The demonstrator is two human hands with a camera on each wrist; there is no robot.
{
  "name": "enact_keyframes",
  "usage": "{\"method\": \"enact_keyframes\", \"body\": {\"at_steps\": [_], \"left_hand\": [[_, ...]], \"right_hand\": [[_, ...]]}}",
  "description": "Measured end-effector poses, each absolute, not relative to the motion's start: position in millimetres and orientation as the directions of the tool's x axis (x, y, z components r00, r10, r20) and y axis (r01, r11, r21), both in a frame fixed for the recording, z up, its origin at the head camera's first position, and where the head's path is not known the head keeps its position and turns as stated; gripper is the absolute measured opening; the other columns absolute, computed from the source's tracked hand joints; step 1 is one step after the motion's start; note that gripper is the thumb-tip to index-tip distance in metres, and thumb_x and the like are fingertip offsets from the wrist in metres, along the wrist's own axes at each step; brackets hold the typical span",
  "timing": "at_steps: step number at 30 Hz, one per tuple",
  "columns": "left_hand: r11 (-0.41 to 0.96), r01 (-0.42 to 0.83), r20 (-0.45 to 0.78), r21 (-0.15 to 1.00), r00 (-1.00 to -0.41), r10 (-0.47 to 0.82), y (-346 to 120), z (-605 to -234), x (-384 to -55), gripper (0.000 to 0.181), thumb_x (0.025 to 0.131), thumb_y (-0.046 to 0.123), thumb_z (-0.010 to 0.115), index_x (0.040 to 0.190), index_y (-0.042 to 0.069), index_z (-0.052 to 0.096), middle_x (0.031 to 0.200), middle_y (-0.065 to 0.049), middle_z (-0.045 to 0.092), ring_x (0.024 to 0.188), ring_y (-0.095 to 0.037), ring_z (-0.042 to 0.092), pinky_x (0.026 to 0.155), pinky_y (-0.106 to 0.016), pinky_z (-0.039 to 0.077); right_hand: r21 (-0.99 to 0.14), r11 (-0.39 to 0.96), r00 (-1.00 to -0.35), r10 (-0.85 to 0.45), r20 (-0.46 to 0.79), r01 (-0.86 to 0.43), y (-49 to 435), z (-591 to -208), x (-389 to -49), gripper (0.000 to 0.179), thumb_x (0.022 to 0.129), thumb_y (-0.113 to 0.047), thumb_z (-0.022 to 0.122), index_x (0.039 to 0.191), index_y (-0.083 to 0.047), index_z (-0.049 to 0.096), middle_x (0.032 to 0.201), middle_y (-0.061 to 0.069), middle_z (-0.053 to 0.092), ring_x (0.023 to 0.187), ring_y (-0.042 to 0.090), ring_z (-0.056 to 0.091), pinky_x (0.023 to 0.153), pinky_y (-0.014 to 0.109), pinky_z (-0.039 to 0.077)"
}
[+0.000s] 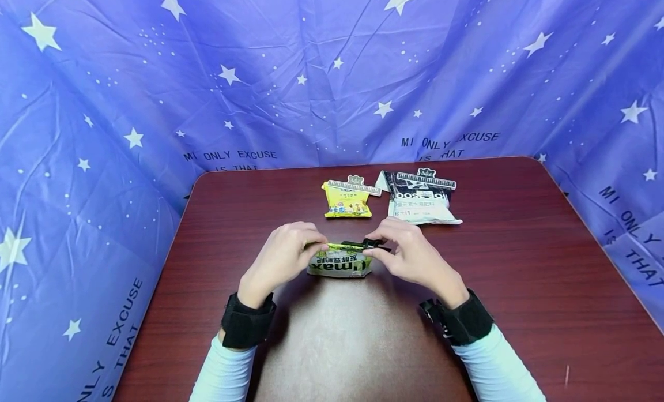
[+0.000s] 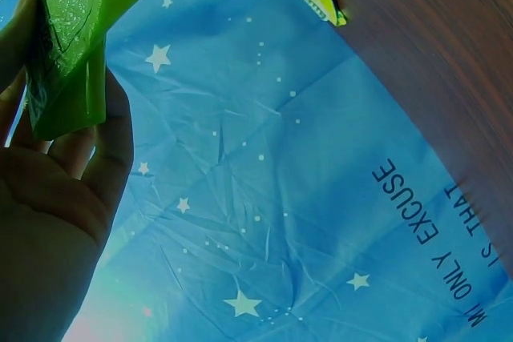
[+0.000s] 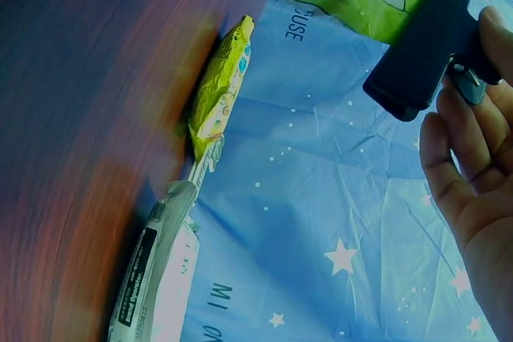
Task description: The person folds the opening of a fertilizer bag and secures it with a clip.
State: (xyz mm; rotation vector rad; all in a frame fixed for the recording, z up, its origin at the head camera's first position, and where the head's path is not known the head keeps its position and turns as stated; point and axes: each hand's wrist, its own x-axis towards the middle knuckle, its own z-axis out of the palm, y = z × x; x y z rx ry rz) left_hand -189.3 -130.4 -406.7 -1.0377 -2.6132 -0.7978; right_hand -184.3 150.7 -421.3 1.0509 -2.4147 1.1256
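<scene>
A green and white bag (image 1: 339, 268) with dark lettering stands on the table between both hands. My left hand (image 1: 282, 255) pinches the left end of its top edge between thumb and fingers; the left wrist view shows the green film (image 2: 76, 78) in that grip. At the other end, my right hand (image 1: 412, 252) holds a black clip (image 3: 425, 46) by its handles, thumb on one side and fingers on the other. The clip's long jaw lies across the bag's top corner. Whether it bites on the film I cannot tell.
Behind the bag lie a small yellow packet (image 1: 347, 205) and a larger black and white packet (image 1: 422, 209). Each has a ruler-patterned clip across its top. The dark red wooden table (image 1: 519, 263) backs onto a blue star-printed curtain (image 1: 311, 113).
</scene>
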Motion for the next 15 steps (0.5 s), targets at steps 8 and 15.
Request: {"method": "enact_keyframes", "body": {"at_steps": [8,15], "left_hand": [[0.584,0.699,0.400,0.413,-0.715,0.574,-124.9,-406.8,-188.3,0.005,0.093,0.012,0.079,0.091,0.014,0.082,0.079,0.007,0.071,0.073,-0.008,0.063,0.067,-0.034,0.057],[0.576,0.708,0.414,0.408,-0.706,0.574,-122.7,-408.6,-187.4,0.005,0.093,0.012,0.079,0.091,0.015,0.082,0.078,0.007,0.069,0.071,-0.008,0.061,0.064,-0.034,0.056]], "right_hand": [[-0.553,0.412,-0.687,-0.496,0.530,-0.724,146.7,-419.7,-184.5,0.017,0.084,-0.011,0.087,0.098,-0.013,0.077,0.087,-0.003,0.071,0.074,0.008,0.058,0.049,0.027,0.052],[-0.562,0.399,-0.686,-0.502,0.526,-0.724,144.4,-421.4,-184.2,0.017,0.084,-0.010,0.087,0.099,-0.012,0.078,0.087,0.000,0.072,0.074,0.012,0.059,0.049,0.028,0.053]]}}
